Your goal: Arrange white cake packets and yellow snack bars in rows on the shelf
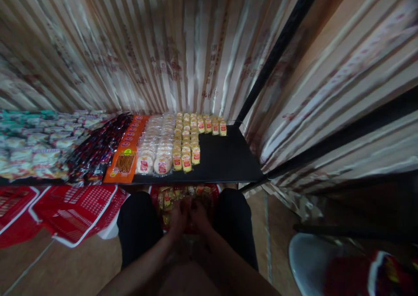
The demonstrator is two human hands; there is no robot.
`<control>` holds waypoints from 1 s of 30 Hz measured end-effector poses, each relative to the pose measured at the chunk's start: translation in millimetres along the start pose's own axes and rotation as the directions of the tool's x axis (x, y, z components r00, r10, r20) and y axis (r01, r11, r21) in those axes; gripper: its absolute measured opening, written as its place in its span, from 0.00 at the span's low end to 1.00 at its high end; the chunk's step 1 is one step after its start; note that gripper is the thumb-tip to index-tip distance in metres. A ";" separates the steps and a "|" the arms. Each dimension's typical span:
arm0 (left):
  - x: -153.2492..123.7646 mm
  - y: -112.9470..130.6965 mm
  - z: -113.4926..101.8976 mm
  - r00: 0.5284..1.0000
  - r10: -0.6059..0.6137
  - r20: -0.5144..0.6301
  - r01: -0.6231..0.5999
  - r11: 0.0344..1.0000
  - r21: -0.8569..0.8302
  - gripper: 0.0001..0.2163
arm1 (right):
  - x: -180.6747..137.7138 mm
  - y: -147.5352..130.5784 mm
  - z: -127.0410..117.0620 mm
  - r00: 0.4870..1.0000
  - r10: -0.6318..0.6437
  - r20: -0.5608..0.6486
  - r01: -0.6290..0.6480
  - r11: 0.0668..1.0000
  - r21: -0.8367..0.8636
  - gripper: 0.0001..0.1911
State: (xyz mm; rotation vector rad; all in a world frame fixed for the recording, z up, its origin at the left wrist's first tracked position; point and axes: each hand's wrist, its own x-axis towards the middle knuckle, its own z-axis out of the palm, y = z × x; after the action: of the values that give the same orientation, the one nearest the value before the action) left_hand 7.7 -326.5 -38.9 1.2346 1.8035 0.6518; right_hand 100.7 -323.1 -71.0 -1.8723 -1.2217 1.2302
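Note:
Both my hands reach down between my knees into a red basket (209, 192) of small yellow packets (167, 199). My left hand (178, 219) and my right hand (198, 215) sit close together on the packets. Their fingers are blurred and dark, and I cannot make out a grip. Just above, a black shelf (228, 159) holds rows of the same yellow packets (186, 144), with bare black surface to the right of them.
Left of the yellow rows lie round white cakes (156, 150), an orange snack pack (126, 156), dark red wrappers (98, 150) and pale packets (35, 141). Red baskets (78, 211) lie on the floor at left. A grey stool (310, 261) stands at right. Striped cartons form the back wall.

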 end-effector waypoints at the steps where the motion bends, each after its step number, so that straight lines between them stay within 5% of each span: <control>1: -4.6 5.0 0.1 1.000 0.016 -0.011 -0.016 1.000 0.012 0.12 | -4.1 -2.4 -6.2 1.000 -0.019 -0.003 0.019 1.000 0.021 0.14; 10: -28.7 46.6 8.4 0.956 0.293 -0.029 -0.294 0.945 -0.141 0.14 | -36.3 -17.0 -67.8 0.945 -0.222 -0.238 0.241 0.969 0.051 0.18; 16: -24.3 84.0 15.5 0.928 0.370 -0.046 -0.372 0.911 -0.177 0.15 | -30.0 -47.2 -101.9 0.898 -0.326 -0.297 0.346 0.938 0.017 0.18; 23: -7.7 138.9 27.7 0.932 0.359 -0.041 -0.360 0.911 -0.201 0.17 | 5.9 -73.1 -132.1 0.856 -0.364 -0.366 0.400 0.916 0.022 0.21; 30: 16.3 176.8 36.0 0.959 0.279 -0.051 -0.283 0.937 -0.204 0.17 | 53.6 -79.5 -137.1 0.809 -0.435 -0.395 0.458 0.888 -0.042 0.23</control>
State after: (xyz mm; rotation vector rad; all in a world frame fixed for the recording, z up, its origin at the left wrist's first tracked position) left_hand 122.5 -245.4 75.5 1.3553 1.5407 0.9937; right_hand 204.5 -239.6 30.2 -1.5613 -1.2821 0.5857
